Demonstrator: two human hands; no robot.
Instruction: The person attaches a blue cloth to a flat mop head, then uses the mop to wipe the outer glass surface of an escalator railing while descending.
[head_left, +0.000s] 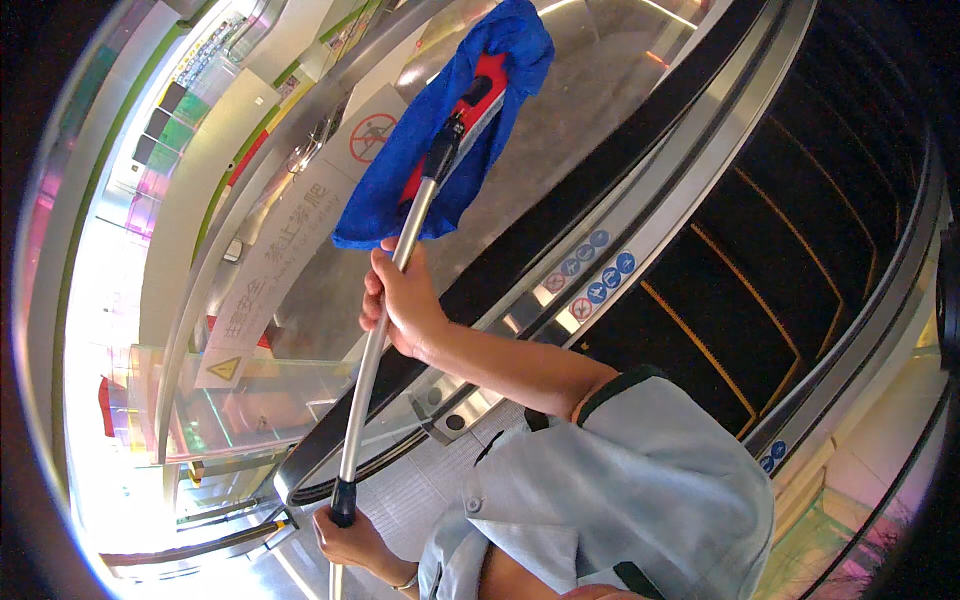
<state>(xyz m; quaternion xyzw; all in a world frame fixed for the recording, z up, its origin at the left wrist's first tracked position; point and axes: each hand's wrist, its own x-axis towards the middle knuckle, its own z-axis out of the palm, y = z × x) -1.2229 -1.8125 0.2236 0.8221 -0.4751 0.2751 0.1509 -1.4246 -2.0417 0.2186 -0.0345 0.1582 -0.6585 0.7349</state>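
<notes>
A flat mop head with a red plate (491, 79) is draped in a blue cloth pad (450, 214), raised in the upper middle of the view. A black swivel joint (444, 146) links it to a silver metal pole (361, 405). My right hand (405, 300) wraps around this pole just below the blue pad. Lower down, my left hand (356, 538) grips the pole at its black collar (343, 501). The pole's far end runs out of the bottom of the picture. The pad hangs in front of a glass balustrade panel (570, 127).
Beside me runs an escalator with dark, yellow-edged steps (720, 315). Its black handrail (555, 217) curves round near my left hand. Round safety stickers (598, 291) mark the metal skirting. The glass carries a strip of warning writing (262, 277). Metal floor plates (405, 480) lie below.
</notes>
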